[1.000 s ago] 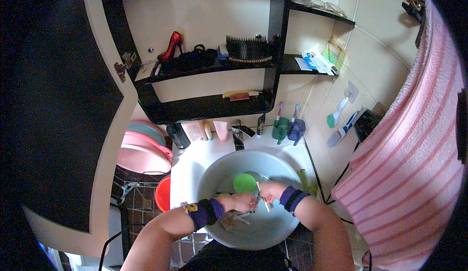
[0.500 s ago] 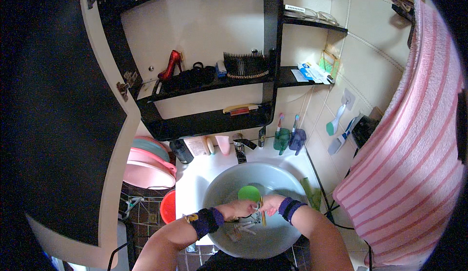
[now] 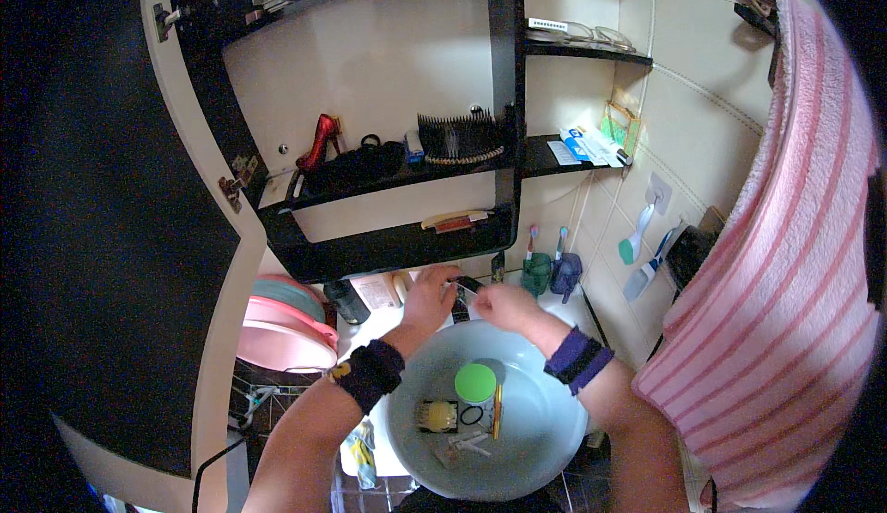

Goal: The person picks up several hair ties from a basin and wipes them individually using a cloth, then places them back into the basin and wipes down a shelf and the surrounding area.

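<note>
Both hands have come together at the tap (image 3: 460, 313), beyond the far rim of the basin. My left hand (image 3: 431, 299) is closed, its fingers bent toward the black tap lever (image 3: 469, 284). Fingers curled, my right hand (image 3: 504, 306) meets it from the right. A small pale thing shows between them, too small to name. Below lies the grey-blue basin (image 3: 545, 421). Inside it are a round green-topped thing (image 3: 475, 383), a small box with a yellow middle (image 3: 438, 416), a black ring (image 3: 472, 415), a thin yellow stick (image 3: 498, 411) and small white pieces (image 3: 476, 444).
Pink washbasins (image 3: 286, 333) stand at the left, by the open cabinet door (image 3: 111, 236). Toothbrush cups (image 3: 536, 276) are in the back right corner. A striped pink towel (image 3: 758, 282) hangs at the right. Black shelves (image 3: 388, 250) overhang the tap. A yellow-grey packet (image 3: 361, 455) lies left of the basin.
My hands have moved up and away from inside the basin to the tap. The yellow-centred box and black ring now show in the basin. My view has shifted slightly.
</note>
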The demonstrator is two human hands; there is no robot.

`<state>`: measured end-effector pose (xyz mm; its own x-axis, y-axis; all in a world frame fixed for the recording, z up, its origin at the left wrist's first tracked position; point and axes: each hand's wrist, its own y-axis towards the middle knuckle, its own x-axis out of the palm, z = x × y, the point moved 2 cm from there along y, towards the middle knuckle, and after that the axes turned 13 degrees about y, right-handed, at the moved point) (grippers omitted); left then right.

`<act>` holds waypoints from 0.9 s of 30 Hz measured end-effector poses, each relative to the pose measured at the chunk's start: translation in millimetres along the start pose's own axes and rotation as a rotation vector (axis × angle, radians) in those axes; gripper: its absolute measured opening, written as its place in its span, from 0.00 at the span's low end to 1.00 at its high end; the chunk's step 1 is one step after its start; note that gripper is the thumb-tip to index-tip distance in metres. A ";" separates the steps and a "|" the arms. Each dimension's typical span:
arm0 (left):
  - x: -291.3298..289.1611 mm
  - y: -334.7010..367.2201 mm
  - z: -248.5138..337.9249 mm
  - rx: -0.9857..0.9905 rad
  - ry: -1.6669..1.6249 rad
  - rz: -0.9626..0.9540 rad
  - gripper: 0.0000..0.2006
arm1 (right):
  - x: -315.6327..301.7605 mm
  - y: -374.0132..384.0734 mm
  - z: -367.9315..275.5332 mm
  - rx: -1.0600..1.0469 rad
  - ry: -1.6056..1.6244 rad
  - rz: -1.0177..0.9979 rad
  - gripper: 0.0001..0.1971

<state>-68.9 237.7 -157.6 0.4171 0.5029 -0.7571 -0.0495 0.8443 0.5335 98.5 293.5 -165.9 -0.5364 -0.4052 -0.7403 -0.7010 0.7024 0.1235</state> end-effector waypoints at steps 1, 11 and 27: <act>-11.2 15.8 6.6 0.057 0.097 -0.038 0.16 | -22.0 9.4 -15.6 -0.050 0.069 0.064 0.10; 9.0 80.5 -13.8 0.065 0.617 0.073 0.27 | -38.4 105.0 -5.5 -0.184 -0.180 0.383 0.26; 24.8 75.5 -32.4 0.080 0.649 0.084 0.30 | -21.1 106.9 5.1 -0.206 -0.234 0.461 0.22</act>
<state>-91.7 319.9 -148.3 -0.2182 0.5968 -0.7721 0.0197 0.7937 0.6080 37.3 380.1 -140.4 -0.7072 0.0741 -0.7031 -0.5084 0.6378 0.5786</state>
